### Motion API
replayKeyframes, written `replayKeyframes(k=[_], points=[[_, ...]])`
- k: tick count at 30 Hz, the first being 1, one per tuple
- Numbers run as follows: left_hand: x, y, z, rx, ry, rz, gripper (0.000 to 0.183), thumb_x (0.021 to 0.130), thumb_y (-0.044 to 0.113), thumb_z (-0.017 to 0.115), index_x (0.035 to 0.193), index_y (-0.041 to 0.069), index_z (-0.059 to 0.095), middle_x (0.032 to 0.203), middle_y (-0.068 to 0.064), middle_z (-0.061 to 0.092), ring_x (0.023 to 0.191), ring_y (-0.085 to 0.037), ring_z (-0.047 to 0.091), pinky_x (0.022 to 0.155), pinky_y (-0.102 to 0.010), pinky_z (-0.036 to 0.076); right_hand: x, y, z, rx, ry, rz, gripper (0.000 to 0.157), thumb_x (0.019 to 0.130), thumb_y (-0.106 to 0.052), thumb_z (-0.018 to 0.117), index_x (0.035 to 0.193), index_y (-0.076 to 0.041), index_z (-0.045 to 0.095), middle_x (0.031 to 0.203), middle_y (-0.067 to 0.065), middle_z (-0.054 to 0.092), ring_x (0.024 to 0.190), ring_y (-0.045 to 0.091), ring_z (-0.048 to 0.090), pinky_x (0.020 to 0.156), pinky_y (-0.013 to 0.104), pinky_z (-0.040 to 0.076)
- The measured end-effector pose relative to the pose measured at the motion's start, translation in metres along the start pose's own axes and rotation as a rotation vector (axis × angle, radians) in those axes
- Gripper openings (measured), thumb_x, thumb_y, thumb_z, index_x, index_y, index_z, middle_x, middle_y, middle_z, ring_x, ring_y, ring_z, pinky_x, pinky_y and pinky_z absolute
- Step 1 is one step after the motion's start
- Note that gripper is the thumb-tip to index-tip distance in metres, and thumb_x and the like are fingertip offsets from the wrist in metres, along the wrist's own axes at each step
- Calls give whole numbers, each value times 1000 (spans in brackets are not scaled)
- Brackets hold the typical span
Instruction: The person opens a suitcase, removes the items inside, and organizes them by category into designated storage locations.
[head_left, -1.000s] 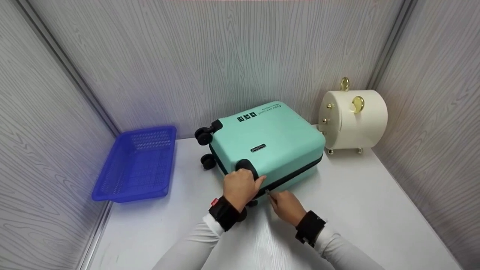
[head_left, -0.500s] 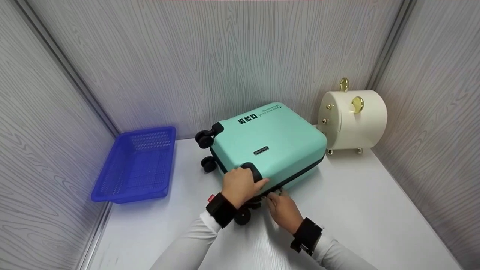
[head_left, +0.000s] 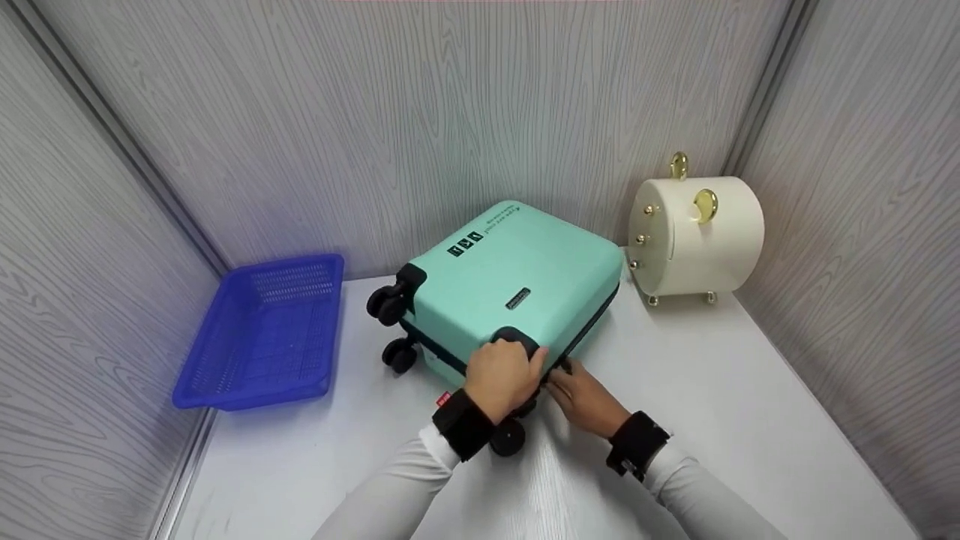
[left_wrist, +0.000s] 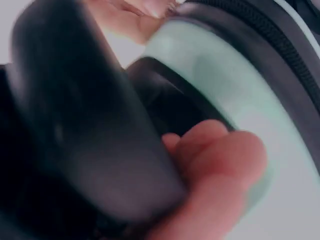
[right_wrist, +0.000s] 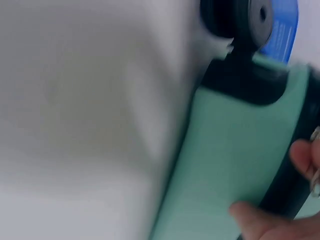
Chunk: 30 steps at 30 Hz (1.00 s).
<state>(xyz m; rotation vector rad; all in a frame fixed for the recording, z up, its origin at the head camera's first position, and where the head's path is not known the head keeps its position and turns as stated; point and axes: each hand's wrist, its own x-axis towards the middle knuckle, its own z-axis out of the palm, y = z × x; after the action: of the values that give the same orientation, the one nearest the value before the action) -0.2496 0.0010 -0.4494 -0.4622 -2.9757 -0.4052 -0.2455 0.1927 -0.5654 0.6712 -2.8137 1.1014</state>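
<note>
On a white tabletop (head_left: 720,420), up near the back wall, a mint green hard-shell suitcase (head_left: 525,270) is lying flat, angled so its black wheels stick out toward the left and front. Left hand (head_left: 501,379) is grabbing it at the near wheel corner, fingers curled by the black corner guard (head_left: 516,336), thumb toward the edge. Right hand (head_left: 589,399) is down at the black zipper band (head_left: 592,321), and the right wrist view shows it pinching a metal zipper pull (right_wrist: 316,185), though that's partly cut off. Off to the left sits a blue plastic basket (head_left: 281,337), well apart. Just beside the suitcase's far right corner is a cream cylindrical case (head_left: 716,236) with gold knobs and feet.
</note>
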Motion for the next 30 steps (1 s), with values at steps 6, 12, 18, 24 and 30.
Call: replayKeyframes(k=[6, 12, 18, 24, 30], points=[[4, -5, 3, -218, -39, 45, 72, 117, 49, 37, 73, 5, 73, 90, -24, 79, 87, -41, 78, 74, -53, 63, 7, 28, -9, 88, 29, -6, 34, 114, -18, 56, 145, -7, 67, 158, 35, 51, 146, 54, 52, 118, 68, 44], [20, -37, 2, -220, 127, 49, 69, 115, 49, 39, 62, 9, 59, 69, -16, 71, 64, -34, 71, 56, -48, 56, 6, 37, -10, 100, 73, 9, 21, 114, -16, 57, 121, -4, 72, 153, 35, 56, 149, 55, 49, 120, 68, 42], [58, -122, -13, 51, 426, -120, 39, 111, 33, 53, 102, -2, 69, 102, -22, 70, 95, -42, 69, 79, -56, 58, 5, 31, -8, 4, 116, -30, 15, 112, -14, 60, 109, -6, 73, 124, 20, 74, 120, 40, 71, 100, 57, 59], [68, -188, -12, 69, 236, -285, 48, 116, 27, 43, 142, -11, 55, 139, -32, 61, 132, -54, 57, 109, -74, 44, -3, 19, 6, -23, 215, 2, 13, 110, -11, 62, 109, -8, 74, 107, 9, 75, 99, 26, 74, 84, 43, 61], [63, -206, -1, -89, 249, -198, 46, 115, 31, 50, 117, -14, 60, 110, -34, 65, 103, -54, 68, 88, -65, 58, -13, 2, 22, -46, 278, 8, 15, 108, -5, 65, 95, -13, 69, 81, -5, 62, 72, 8, 55, 69, 30, 48]])
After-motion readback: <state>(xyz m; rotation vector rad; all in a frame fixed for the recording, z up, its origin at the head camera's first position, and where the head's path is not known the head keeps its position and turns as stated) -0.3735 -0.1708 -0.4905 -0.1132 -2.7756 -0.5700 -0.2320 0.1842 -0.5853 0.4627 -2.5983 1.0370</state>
